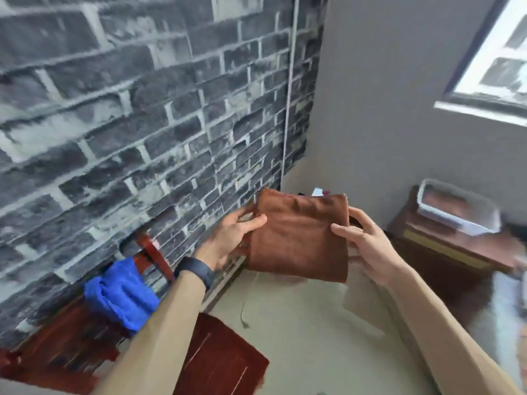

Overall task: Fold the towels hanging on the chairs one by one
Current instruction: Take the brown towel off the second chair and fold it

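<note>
daylight from window (493, 64) top right, blown out white. room lit evenly, soft, shadows faint. heavy motion blur at right edge, tray (456, 208) and cabinet (445, 246) smeared. brick wall (119, 115) soft and blocky. wide-angle bends wall lines toward left edge. brown towel (299, 238) in centre is sharpest.

A blue towel (122, 295) hangs draped on the red wooden chair (149, 248).

No legible text, labels, brands or numbers anywhere, blurred surfaces throughout
</note>
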A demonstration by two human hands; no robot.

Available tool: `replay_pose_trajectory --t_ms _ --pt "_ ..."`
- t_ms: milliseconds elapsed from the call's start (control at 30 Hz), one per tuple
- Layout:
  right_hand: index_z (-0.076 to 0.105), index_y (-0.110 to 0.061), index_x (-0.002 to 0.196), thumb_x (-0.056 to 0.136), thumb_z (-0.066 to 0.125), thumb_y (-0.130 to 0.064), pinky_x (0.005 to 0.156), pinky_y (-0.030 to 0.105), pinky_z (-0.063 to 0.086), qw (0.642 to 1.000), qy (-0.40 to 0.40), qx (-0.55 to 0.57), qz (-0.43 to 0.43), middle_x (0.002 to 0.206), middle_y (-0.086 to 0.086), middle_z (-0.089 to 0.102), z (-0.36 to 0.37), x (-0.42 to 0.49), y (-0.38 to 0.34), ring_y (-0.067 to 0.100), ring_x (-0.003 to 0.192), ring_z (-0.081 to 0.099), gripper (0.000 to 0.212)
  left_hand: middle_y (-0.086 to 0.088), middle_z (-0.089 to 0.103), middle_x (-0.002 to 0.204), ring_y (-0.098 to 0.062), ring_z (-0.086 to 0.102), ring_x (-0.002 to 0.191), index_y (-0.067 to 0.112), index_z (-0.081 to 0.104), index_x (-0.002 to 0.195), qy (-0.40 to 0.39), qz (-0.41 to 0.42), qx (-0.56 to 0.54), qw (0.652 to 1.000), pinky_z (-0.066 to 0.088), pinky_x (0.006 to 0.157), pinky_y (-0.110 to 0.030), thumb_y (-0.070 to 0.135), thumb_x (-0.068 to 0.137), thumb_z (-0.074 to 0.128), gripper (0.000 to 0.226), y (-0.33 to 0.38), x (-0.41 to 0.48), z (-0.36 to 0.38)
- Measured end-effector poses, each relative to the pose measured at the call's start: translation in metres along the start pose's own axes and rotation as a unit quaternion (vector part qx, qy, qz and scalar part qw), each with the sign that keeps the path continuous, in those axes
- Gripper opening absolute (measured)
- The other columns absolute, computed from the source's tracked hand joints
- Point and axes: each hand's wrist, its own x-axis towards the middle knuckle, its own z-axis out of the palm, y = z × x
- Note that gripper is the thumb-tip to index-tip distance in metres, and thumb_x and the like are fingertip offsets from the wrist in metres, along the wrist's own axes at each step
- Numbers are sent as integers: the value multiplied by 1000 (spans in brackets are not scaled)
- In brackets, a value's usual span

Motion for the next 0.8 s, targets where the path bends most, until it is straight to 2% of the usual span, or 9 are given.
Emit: replay_pose_trajectory --t_ms 100,133,200,300,400,500,567,667,800 --pt "64 -35 120 85 76 -19 76 53 55 998 47 15 -42 104 15 73 -53 -11 -29 28 90 68 41 -4 75 105 -22 72 87 24 68 116 -67 22 30 997 59 73 -38 27 89 72 28 43 28 51" --pt "64 -34 121 85 76 -18 77 54 56 996 62 23 -55 102 14 73 -70 -14 -38 27 90 68 41 -3 75 104 -22 72 86 24 67 117 -90 27 38 995 59 72 -39 29 88 72 30 55 38 68" --pt "64 -33 122 87 74 -16 71 48 60 992 92 43 -78 100 11 72 -105 -19 -53 25 87 71 40 -3 75 101 -21 71 83 24 64 120 -131 38 46 990 59 69 -40 31 87 72 34 75 58 104" --pt "63 -32 126 90 72 -17 56 34 58 985 126 64 -98 98 9 72 -159 -23 -67 22 80 73 40 -11 74 104 -25 70 85 21 62 122 -178 52 60 981 59 70 -43 35 87 72 40 93 87 163" --pt "65 -34 124 89 73 -21 57 34 58 977 164 85 -107 100 10 72 -212 -18 -72 26 84 74 38 -14 73 107 -27 70 88 15 61 121 -203 48 69 976 60 76 -51 40 84 73 46 95 120 222" --pt "66 -36 122 89 73 -23 56 32 57 973 189 81 -102 97 8 73 -264 -6 -69 23 78 73 36 -5 73 93 -18 70 77 6 62 118 -212 36 74 974 60 64 -38 40 84 72 49 90 152 279" --pt "66 -35 122 89 74 -24 59 35 58 970 204 85 -100 97 7 73 -298 4 -67 24 80 74 36 -2 73 90 -17 68 75 8 62 118 -221 20 78 972 56 59 -32 42 83 72 49 87 175 313" --pt "64 -35 125 88 75 -26 63 39 59 968 217 93 -87 109 14 74 -344 22 -65 32 92 75 40 -3 74 93 -21 69 79 16 60 119 -246 5 87 965 58 66 -38 42 85 73 45 83 213 357" --pt "64 -35 125 87 75 -25 65 41 59 963 240 108 -63 110 13 74 -397 56 -55 33 94 74 40 -6 73 92 -26 67 81 19 62 115 -269 -22 86 959 58 76 -47 40 84 75 39 71 266 408"
